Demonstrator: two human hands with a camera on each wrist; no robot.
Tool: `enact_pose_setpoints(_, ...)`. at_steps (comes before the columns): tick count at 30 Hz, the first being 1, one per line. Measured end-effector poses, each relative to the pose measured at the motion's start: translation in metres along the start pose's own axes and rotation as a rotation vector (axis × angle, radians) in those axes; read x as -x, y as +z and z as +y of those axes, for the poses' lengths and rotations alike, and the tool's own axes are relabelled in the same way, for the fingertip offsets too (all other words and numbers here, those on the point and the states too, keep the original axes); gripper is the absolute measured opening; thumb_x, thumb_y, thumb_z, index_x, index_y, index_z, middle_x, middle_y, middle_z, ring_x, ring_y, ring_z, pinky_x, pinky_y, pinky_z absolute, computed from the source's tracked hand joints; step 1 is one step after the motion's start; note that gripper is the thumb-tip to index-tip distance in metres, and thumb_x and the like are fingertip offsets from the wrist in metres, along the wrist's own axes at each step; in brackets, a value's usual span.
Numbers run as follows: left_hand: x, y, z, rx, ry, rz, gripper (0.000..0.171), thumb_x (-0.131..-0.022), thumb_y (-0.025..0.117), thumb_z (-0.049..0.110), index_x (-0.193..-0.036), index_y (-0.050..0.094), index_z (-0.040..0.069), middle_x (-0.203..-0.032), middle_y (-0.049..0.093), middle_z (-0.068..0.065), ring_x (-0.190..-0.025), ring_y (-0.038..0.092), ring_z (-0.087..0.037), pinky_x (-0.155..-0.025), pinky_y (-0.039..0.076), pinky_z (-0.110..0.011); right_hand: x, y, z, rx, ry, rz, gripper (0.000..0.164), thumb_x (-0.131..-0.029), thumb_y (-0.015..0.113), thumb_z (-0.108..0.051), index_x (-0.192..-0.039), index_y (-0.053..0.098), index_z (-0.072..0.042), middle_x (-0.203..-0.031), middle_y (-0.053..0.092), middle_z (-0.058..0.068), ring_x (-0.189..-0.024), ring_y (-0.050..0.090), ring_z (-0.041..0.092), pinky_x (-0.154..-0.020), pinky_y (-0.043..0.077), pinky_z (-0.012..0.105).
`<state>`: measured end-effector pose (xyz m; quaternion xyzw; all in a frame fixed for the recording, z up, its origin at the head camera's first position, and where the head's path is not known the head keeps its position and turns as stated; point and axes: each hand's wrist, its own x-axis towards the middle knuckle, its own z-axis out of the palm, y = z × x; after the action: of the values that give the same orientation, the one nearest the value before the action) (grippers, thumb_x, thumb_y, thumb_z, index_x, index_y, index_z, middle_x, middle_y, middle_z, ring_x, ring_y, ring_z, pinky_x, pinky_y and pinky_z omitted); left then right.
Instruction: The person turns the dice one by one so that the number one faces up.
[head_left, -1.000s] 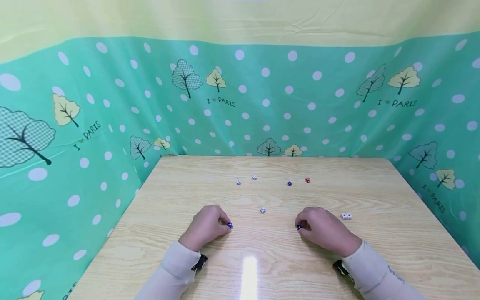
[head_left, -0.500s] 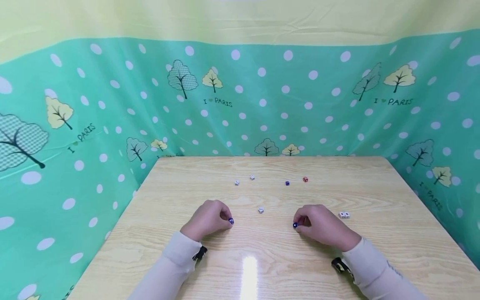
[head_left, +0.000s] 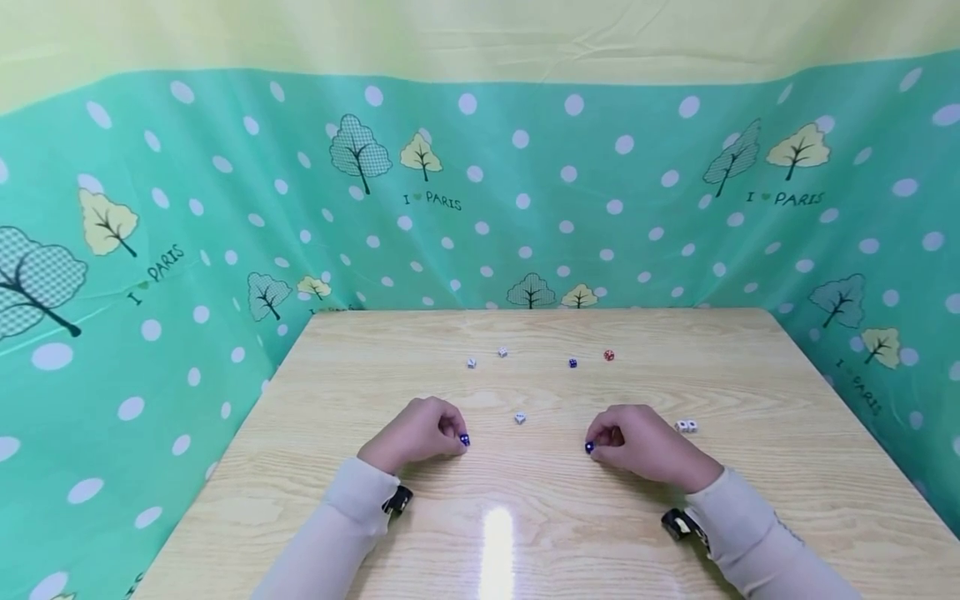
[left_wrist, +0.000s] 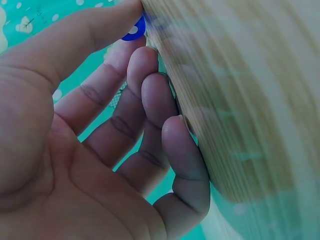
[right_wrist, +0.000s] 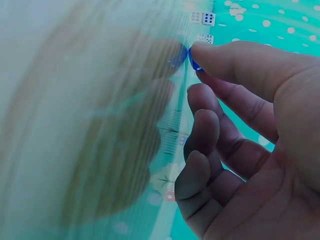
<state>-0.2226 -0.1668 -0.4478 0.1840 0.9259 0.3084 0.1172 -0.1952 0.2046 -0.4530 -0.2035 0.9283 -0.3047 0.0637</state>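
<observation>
Between thumb and index finger, my left hand [head_left: 422, 430] pinches a blue die [head_left: 465, 439] at the tabletop, left of centre. A second blue die [head_left: 589, 447] is pinched the same way by my right hand [head_left: 643, 443], right of centre. Both wrist views show the blue dice at the fingertips, partly covered, close against the wood; the other fingers of each hand curl loosely. On the table between the hands, slightly farther back, lies a white die [head_left: 521, 417]. Just beyond the right hand, two white dice [head_left: 686, 426] sit side by side, touching.
Toward the back of the wooden table [head_left: 360, 350] lie two more white dice, one at left [head_left: 471, 363], plus a blue die [head_left: 573, 363] and a red die [head_left: 609, 355]. A green dotted curtain [head_left: 525, 183] surrounds the table's back and sides. Black straps circle both wrists.
Both hands keep their pinch on the blue dice. The right hand's die has turned slightly and shows more clearly. The head view has shifted a little; the loose dice stay in place.
</observation>
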Motion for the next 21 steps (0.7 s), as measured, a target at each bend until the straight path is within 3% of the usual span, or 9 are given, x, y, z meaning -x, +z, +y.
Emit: enact_pose_setpoints(21, -0.0014, -0.0065, 0.003, 0.023, 0.023, -0.081, 0.018, -0.082, 0.087, 0.012, -0.089, 0.07, 0.012, -0.071, 0.059, 0.001, -0.064, 0.051, -0.011, -0.06, 0.044, -0.028, 0.0005, 0.0004, -0.0011, 0.022, 0.01, -0.004, 0.015, -0.086, 0.084, -0.015, -0.095, 0.075, -0.022, -0.083, 0.063, -0.012, -0.077, 0.057, 0.008, -0.07, 0.05, 0.024)
